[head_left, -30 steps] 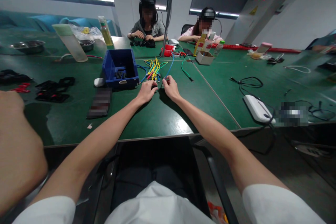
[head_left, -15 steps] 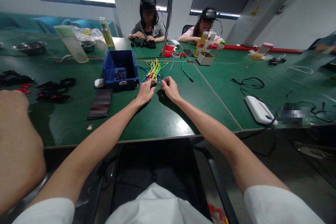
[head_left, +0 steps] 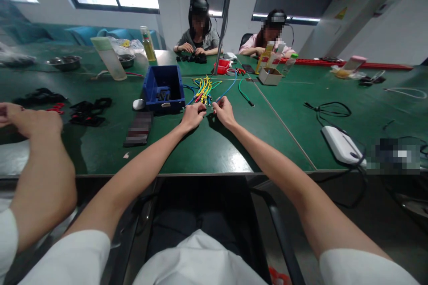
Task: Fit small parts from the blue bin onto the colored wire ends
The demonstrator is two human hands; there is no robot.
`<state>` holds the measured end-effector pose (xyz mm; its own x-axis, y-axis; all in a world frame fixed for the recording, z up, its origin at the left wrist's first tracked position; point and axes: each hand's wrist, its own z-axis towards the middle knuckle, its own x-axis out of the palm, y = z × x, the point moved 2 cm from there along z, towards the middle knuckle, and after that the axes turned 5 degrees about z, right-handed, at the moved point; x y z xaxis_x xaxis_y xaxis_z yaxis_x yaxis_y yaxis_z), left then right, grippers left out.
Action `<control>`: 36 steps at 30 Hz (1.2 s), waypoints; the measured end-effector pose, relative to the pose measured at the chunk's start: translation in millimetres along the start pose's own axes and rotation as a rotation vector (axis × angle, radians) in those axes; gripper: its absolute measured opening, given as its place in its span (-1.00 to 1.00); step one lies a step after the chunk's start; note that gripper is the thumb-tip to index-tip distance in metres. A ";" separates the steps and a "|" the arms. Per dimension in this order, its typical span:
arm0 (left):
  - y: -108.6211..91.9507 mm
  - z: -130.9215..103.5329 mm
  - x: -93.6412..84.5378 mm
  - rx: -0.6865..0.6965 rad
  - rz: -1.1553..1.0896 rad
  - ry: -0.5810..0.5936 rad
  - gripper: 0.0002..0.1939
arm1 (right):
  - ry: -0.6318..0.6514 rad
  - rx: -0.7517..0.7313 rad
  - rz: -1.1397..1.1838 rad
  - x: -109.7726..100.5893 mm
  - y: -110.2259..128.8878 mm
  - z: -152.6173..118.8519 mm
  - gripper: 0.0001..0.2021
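Between the thumb and fingers of my right hand (head_left: 224, 111) is the end of a blue wire (head_left: 230, 91), which runs back toward a small red container (head_left: 221, 67). My left hand (head_left: 194, 116) is closed just to the left, with its fingertips bent together; whatever they pinch is too small to make out. Right behind both hands lies a bundle of yellow, green, blue and red wires (head_left: 206, 87) with metal ring ends. One green wire (head_left: 245, 92) lies apart, to the right. A blue bin (head_left: 163, 104) holding dark small pieces stands left of the bundle.
A co-worker's arm (head_left: 43, 156) reaches in at the left, near black and red parts (head_left: 88, 113). A dark pouch (head_left: 138, 129) and white mouse (head_left: 138, 104) lie beside the bin. To the right are a white power bank (head_left: 341, 142) and cables. Two people sit opposite.
The view has shifted slightly left, so the table's things appear farther right. The co-worker's forearm and hand show more fully. My hands stay close together by the wires.
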<state>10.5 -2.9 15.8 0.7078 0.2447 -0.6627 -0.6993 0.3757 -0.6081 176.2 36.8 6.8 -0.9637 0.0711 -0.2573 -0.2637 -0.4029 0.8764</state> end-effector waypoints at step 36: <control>-5.2 -0.8 -1.3 0.093 0.150 -0.016 -0.80 | 0.207 0.096 0.306 6.6 7.1 -10.0 -0.69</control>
<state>13.2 -5.9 19.4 0.5981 0.3186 -0.7354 -0.7856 0.4147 -0.4592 168.4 25.3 7.2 -0.9724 -0.2289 -0.0454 0.0233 -0.2890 0.9571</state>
